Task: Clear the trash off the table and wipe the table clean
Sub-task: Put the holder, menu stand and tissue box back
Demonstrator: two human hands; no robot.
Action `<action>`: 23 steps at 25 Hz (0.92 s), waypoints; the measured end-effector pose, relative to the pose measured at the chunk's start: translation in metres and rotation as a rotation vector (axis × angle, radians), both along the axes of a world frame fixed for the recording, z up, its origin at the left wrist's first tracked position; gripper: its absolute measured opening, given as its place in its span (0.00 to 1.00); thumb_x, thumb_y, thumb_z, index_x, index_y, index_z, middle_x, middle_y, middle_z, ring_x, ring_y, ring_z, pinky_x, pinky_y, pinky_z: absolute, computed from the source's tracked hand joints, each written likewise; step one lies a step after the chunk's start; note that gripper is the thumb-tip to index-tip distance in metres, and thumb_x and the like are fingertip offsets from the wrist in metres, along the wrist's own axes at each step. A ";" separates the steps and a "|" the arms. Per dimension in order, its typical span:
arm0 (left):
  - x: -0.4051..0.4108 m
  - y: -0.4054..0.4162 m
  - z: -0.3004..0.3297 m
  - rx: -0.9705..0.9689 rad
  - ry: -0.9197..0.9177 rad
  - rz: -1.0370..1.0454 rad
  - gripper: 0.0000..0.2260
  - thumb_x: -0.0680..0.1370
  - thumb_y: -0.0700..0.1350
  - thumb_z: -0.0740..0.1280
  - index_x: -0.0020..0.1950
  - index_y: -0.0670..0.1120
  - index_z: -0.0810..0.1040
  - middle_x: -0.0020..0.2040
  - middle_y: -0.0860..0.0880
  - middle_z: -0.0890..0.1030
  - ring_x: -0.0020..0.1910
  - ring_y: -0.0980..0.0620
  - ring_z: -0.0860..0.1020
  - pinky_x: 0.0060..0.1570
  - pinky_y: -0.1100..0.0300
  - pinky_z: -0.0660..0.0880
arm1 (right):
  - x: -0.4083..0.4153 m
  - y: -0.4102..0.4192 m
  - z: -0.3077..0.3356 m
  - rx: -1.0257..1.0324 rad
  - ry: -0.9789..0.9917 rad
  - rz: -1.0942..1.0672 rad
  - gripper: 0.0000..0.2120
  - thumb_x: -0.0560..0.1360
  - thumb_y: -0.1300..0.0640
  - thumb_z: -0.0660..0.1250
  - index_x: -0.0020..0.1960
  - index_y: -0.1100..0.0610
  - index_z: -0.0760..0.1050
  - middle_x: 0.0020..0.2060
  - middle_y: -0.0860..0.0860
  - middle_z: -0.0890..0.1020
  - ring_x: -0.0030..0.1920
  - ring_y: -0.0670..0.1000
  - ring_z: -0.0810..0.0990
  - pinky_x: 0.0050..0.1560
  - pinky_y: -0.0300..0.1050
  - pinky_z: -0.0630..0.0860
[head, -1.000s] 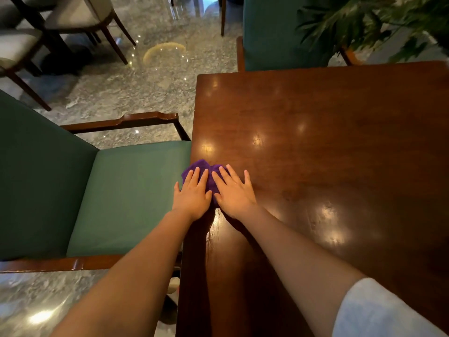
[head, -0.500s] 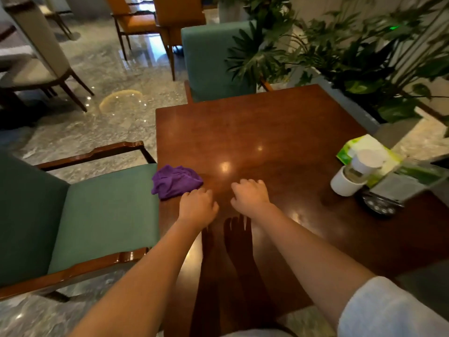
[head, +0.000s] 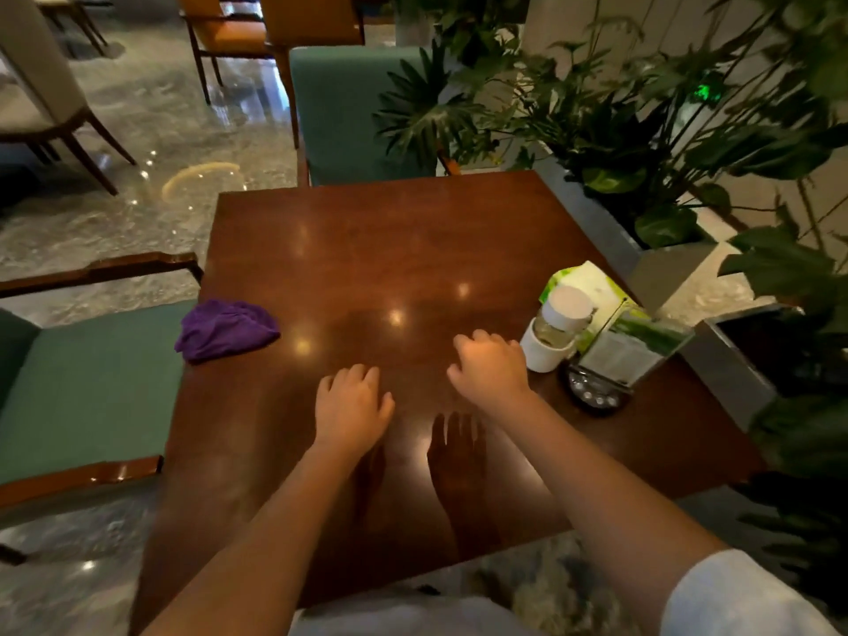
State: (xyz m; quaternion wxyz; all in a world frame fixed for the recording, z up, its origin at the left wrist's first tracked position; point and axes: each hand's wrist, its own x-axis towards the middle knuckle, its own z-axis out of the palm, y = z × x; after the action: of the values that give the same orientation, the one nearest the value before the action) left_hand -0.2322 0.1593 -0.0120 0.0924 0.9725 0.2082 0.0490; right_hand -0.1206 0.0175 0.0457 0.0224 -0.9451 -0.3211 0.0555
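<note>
A crumpled purple cloth [head: 227, 330] lies at the left edge of the dark wooden table [head: 390, 250], hanging partly over it. My left hand [head: 351, 408] hovers over the table's near middle, fingers loosely curled, holding nothing. My right hand [head: 491, 367] is raised a little to its right, fingers curled down and empty, close to a white cup [head: 548, 348] with a small white-capped bottle [head: 564, 314] standing in it. Both hands are well apart from the cloth.
A green-and-white tissue pack [head: 592, 280], a clear menu stand [head: 635, 344] and a round black object [head: 594, 397] sit at the table's right edge. Green armchairs stand to the left [head: 96, 387] and beyond [head: 339, 112]. Planters with leafy plants [head: 642, 144] border the right.
Both hands let go of the purple cloth, which stays at the left edge. They moved right toward the cup, and the view swung right and up.
</note>
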 end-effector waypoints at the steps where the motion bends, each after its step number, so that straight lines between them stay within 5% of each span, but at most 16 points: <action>1: 0.009 -0.015 -0.006 -0.010 0.004 0.019 0.19 0.78 0.52 0.58 0.66 0.46 0.70 0.62 0.47 0.75 0.63 0.49 0.72 0.63 0.52 0.65 | 0.013 -0.017 0.002 0.002 -0.026 0.008 0.13 0.75 0.52 0.59 0.57 0.57 0.72 0.54 0.56 0.77 0.56 0.59 0.74 0.54 0.53 0.69; 6: 0.037 -0.073 -0.037 -0.056 0.020 0.097 0.23 0.79 0.54 0.56 0.72 0.47 0.64 0.72 0.46 0.67 0.71 0.48 0.63 0.69 0.49 0.60 | 0.075 -0.083 0.007 0.066 -0.213 0.028 0.13 0.73 0.55 0.63 0.55 0.58 0.74 0.53 0.59 0.77 0.54 0.61 0.74 0.52 0.54 0.69; 12: 0.030 -0.105 -0.081 -0.072 0.099 0.152 0.30 0.75 0.61 0.43 0.76 0.52 0.54 0.78 0.47 0.50 0.76 0.49 0.44 0.71 0.43 0.46 | 0.140 -0.106 0.001 -0.121 -0.200 0.022 0.27 0.76 0.48 0.62 0.72 0.52 0.59 0.72 0.59 0.60 0.70 0.59 0.59 0.63 0.57 0.65; 18: 0.015 -0.100 -0.123 -0.066 0.182 0.250 0.31 0.74 0.64 0.44 0.76 0.56 0.50 0.77 0.49 0.47 0.75 0.51 0.42 0.69 0.37 0.43 | 0.160 -0.097 -0.010 -0.255 -0.116 0.016 0.27 0.76 0.49 0.61 0.70 0.53 0.56 0.62 0.59 0.70 0.57 0.61 0.74 0.52 0.53 0.71; 23: 0.012 -0.098 -0.130 -0.086 0.188 0.281 0.31 0.74 0.65 0.46 0.76 0.57 0.49 0.78 0.49 0.48 0.76 0.50 0.43 0.69 0.37 0.40 | 0.158 -0.092 -0.011 -0.092 0.023 -0.041 0.28 0.75 0.54 0.65 0.72 0.52 0.58 0.65 0.62 0.65 0.60 0.64 0.69 0.52 0.53 0.73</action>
State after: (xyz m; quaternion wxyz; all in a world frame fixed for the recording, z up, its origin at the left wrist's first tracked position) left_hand -0.2201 0.0615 -0.1423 0.1062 0.9293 0.3517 -0.0389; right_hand 0.0370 -0.0745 0.0347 -0.0163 -0.9508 -0.2988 0.0804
